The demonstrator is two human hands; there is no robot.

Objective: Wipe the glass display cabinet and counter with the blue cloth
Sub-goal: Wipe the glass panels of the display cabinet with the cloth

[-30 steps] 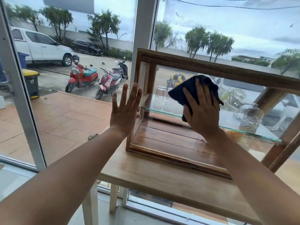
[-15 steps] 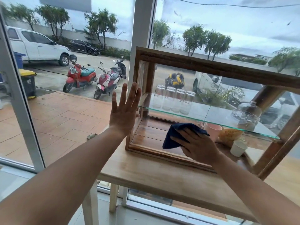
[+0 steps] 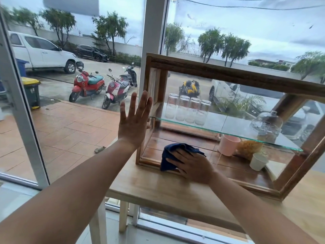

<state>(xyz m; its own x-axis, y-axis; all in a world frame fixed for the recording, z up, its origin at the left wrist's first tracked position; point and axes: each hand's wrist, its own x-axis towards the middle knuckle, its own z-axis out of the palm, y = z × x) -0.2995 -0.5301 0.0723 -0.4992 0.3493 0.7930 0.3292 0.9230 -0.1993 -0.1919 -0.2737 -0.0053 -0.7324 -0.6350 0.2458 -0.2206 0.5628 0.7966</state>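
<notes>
The wooden-framed glass display cabinet point(image 3: 228, 74) stands on a pale wood counter point(image 3: 158, 192) by the window. My right hand point(image 3: 195, 166) presses the dark blue cloth point(image 3: 169, 155) flat against the lower left of the cabinet's front glass, just above the bottom rail. My left hand point(image 3: 134, 122) is spread flat with fingers apart against the cabinet's left front post, holding nothing. A glass shelf point(image 3: 228, 131) runs across the inside.
Inside the cabinet are several clear jars point(image 3: 189, 110) on the shelf, a glass dome point(image 3: 266, 124), a pink cup point(image 3: 227, 145) and a white cup point(image 3: 258, 162). Large windows surround the counter; scooters point(image 3: 88, 85) and cars stand outside.
My right hand has swept the cloth from the upper glass down to the lower left of the front pane. My left hand has stayed on the left post.
</notes>
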